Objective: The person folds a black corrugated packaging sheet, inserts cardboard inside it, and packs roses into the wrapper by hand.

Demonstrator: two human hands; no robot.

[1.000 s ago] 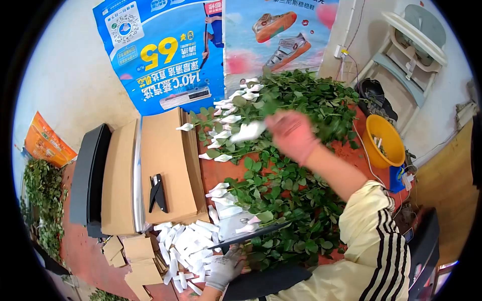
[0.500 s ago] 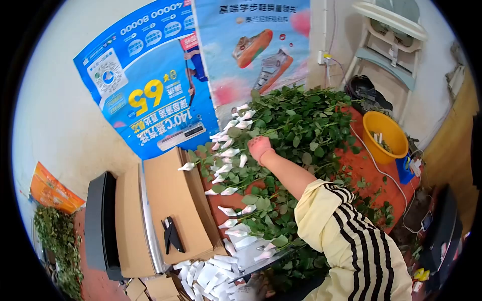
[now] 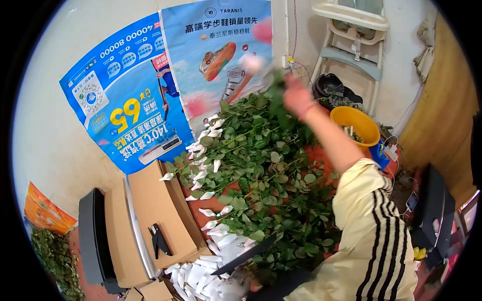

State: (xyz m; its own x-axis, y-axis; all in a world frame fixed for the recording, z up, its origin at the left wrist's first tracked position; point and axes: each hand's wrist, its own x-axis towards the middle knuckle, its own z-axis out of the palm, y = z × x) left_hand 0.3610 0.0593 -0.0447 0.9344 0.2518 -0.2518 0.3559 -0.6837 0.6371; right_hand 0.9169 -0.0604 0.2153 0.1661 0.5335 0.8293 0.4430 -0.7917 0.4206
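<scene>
My right hand [image 3: 297, 95] is raised over the far end of the leafy pile, blurred by motion. It is closed on the stem of a rose [image 3: 277, 98], whose white-wrapped head [image 3: 251, 63] points up and left in front of the shoe poster. Below lies a broad heap of green rose stems [image 3: 266, 150] on a red surface. Their heads, capped in white sleeves [image 3: 217, 165], line the heap's left side. Loose white sleeves [image 3: 193, 276] are piled at the bottom. My left hand cannot be made out.
Stacked cardboard sheets [image 3: 160, 210] carry a black stapler [image 3: 159, 241] at left. A yellow basin [image 3: 369, 125] with cuttings stands at right, near a white cable and a high chair [image 3: 351, 60]. A dark flat bar [image 3: 246, 257] crosses the lower middle.
My right hand has risen from the wrapped heads at the pile's left side, moving up and right, with a rose now lifted in it. The view has shifted somewhat to the right.
</scene>
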